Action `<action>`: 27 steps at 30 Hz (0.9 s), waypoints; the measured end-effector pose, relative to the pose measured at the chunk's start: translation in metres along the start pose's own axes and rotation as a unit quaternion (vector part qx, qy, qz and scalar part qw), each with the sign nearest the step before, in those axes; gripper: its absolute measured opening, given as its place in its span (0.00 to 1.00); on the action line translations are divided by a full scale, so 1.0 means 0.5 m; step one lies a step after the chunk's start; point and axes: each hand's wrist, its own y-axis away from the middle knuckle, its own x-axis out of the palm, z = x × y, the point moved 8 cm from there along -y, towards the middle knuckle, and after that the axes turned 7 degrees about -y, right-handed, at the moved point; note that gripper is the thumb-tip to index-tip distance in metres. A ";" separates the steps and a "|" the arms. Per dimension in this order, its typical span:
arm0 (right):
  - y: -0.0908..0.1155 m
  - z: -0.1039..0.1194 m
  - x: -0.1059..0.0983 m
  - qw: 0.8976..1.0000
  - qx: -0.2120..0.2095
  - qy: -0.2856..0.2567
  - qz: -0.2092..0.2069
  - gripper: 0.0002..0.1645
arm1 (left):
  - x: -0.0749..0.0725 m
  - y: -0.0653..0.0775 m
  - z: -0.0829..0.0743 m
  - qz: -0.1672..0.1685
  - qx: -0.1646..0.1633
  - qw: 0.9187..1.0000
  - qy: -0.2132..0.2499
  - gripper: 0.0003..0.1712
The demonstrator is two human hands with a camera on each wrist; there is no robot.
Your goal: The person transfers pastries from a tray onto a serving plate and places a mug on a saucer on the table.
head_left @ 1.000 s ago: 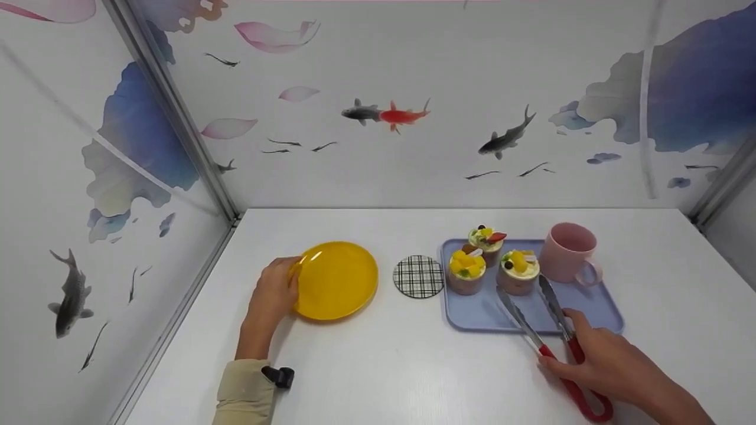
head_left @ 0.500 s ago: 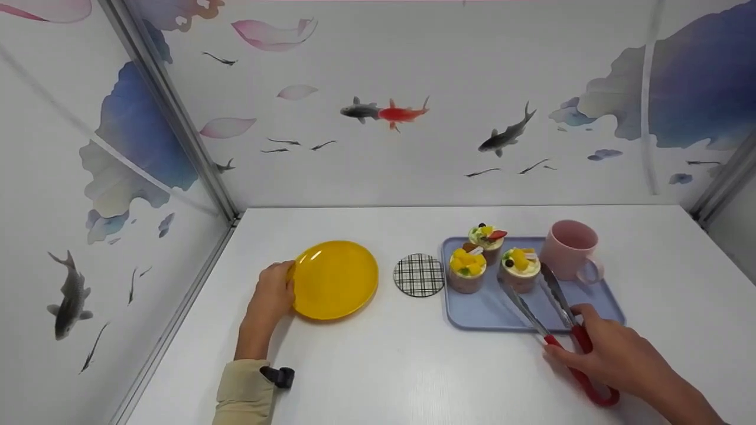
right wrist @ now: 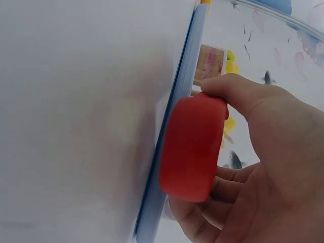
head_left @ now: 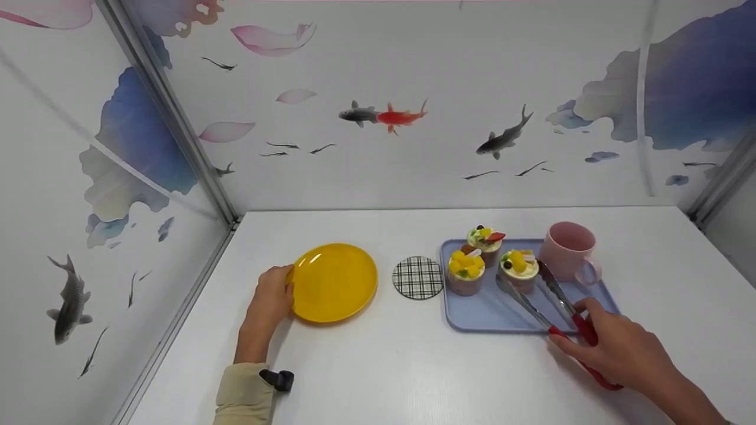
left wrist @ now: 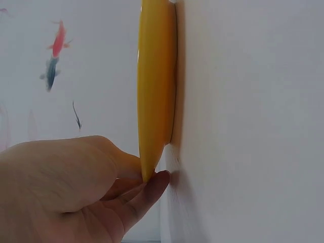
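My left hand (head_left: 273,297) pinches the left rim of a round yellow plate (head_left: 335,283); the left wrist view shows thumb and fingers on either side of the plate's edge (left wrist: 153,91). With my right hand (head_left: 620,348) I hold red-handled metal tongs (head_left: 531,310). Their spread arms reach over a blue tray (head_left: 490,319), one tip on each side of a fruit-topped dessert cup (head_left: 518,273). Close by on the tray stand two more cups, one topped with mango (head_left: 465,274) and one with a strawberry slice (head_left: 485,243). The tongs' red handle end (right wrist: 192,149) fills the right wrist view's middle.
A pink mug (head_left: 568,251) stands at the tray's back right, near the right tong arm. Between plate and tray lies a round checked coaster (head_left: 417,277). Printed walls (head_left: 378,171) border the white table (head_left: 378,366) at the back and left.
The right hand and tongs have shifted slightly forward and right, and the tong tips have come closer around the dessert cup. My left hand has slid slightly down along the plate's rim.
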 end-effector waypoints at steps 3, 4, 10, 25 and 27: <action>0.003 0.004 -0.007 0.999 -0.021 0.005 -0.023 0.61 | 0.000 0.000 0.001 -0.007 0.004 1.000 0.003 0.24; 0.004 0.006 -0.010 0.999 -0.028 0.005 -0.031 0.60 | 0.000 0.001 0.002 -0.008 0.005 1.000 0.004 0.24; 0.010 0.014 -0.019 0.996 -0.057 -0.007 -0.068 0.55 | -0.004 0.003 0.002 -0.025 0.017 1.000 0.008 0.20; -0.009 0.001 -0.025 0.989 -0.089 -0.075 -0.087 0.52 | -0.009 0.004 -0.005 -0.042 0.027 0.999 0.008 0.18; -0.011 -0.003 -0.024 0.989 -0.090 -0.080 -0.082 0.53 | -0.007 0.004 -0.006 -0.043 0.029 0.999 0.012 0.17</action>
